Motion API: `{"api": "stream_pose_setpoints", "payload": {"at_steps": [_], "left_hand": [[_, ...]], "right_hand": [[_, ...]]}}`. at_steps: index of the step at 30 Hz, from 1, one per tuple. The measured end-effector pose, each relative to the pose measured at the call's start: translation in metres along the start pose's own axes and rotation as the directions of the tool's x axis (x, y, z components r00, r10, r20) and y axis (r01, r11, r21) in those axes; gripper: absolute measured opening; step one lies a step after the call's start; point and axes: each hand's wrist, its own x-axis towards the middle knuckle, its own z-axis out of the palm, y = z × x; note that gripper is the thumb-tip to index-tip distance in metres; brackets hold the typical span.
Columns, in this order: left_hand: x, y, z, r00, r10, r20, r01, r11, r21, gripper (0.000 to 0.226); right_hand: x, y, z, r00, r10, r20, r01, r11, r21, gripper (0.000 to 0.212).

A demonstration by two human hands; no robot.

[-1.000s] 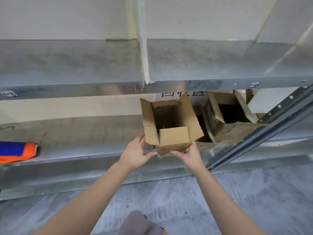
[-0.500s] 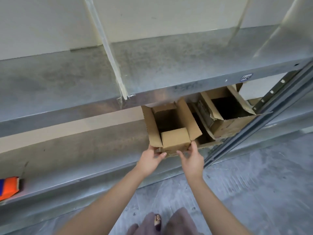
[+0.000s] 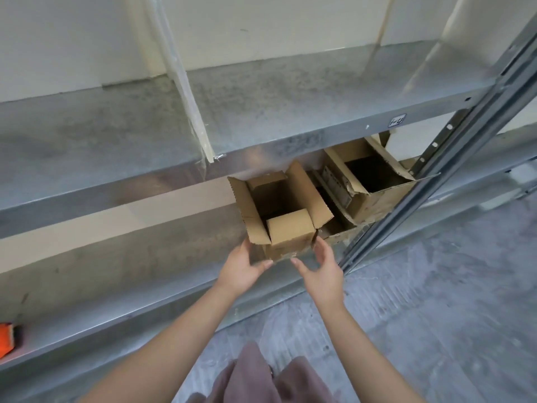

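The left hand (image 3: 242,271) lies open and flat on the brown box (image 3: 290,231), at the box's 7 o'clock. The right hand (image 3: 322,269) is open too, just beside it at 5 o'clock.

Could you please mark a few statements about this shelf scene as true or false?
1. The small cardboard box by the hands has its top flaps open. True.
2. It stands on the upper shelf. False: it stands on the lower shelf, beneath that one.
3. Another open cardboard box stands to its right. True.
4. The orange item lies inside the small cardboard box. False: it lies at the far left of the lower shelf.
5. The left hand and the right hand are at opposite sides of the small cardboard box. True.
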Motion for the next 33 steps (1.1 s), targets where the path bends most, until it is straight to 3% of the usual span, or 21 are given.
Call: {"api": "stream_pose_setpoints", "payload": {"at_steps": [4, 8, 11, 15, 22, 33], "left_hand": [[-0.022, -0.003, -0.008, 0.992, 0.127, -0.014, -0.109, 0.896, 0.43, 0.071], [-0.043, 0.001, -0.036, 0.964, 0.265, -0.039, -0.184, 0.761, 0.623, 0.067], [-0.067, 0.002, -0.068, 0.942, 0.313, -0.123, -0.159, 0.737, 0.656, 0.067], [-0.114, -0.013, -0.108, 0.923, 0.339, -0.181, -0.149, 0.749, 0.645, 0.065], [-0.214, -0.098, -0.202, 0.923, 0.291, -0.251, -0.067, 0.765, 0.641, 0.062], [-0.399, -0.307, -0.383, 0.936, 0.16, -0.313, 0.1, 0.734, 0.672, 0.065]], "right_hand": [[-0.02, -0.006, -0.007, 0.99, -0.142, 0.0, 0.137, 0.958, -0.253, 0.073], [-0.032, -0.034, -0.012, 0.917, -0.39, 0.081, 0.383, 0.809, -0.445, 0.066], [-0.041, -0.06, -0.002, 0.866, -0.465, 0.185, 0.489, 0.702, -0.518, 0.062], [-0.077, -0.088, 0.027, 0.836, -0.453, 0.31, 0.544, 0.605, -0.581, 0.062], [-0.182, -0.137, 0.116, 0.718, -0.519, 0.464, 0.695, 0.496, -0.521, 0.061], [-0.4, -0.218, 0.355, 0.558, -0.613, 0.56, 0.827, 0.466, -0.315, 0.055]]}}
